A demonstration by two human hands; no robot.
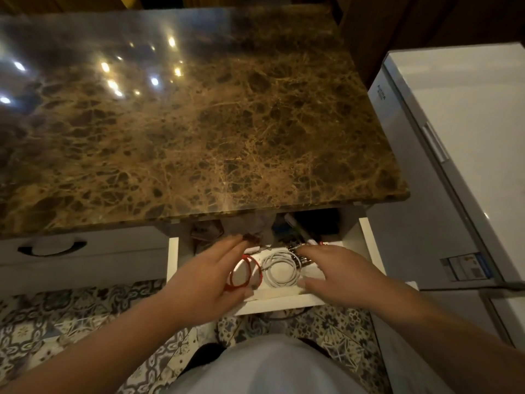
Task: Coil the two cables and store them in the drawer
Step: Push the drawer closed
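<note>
- Both cables coiled and lying flat in the open drawer (pixel 284 304), right between the two hands – red cable (pixel 243 273) just under the left hand's fingertips, white cable (pixel 279 270) beside it, nearer the right hand.
- Coils side by side, edges about touching, probably laid that way so neither tangles with the other or with the clutter further back, past the fingertips.
- Left hand (pixel 206 275) spread flat and loose over the red coil, not gripping anything; can't tell if actually touching it.
- Right hand (pixel 338 273) also open, fingers splayed over the drawer's right side, thumb near the front edge, grasping nothing.
- Looks like the storing part is basically done; hands low over the coils maybe to keep them from springing open.
- Drawer sticking out from under the marble counter (pixel 199 123), well above both hands. Closing it seems like the only bit left.
- White fridge (pixel 454 137) off past the right hand, not involved.
</note>
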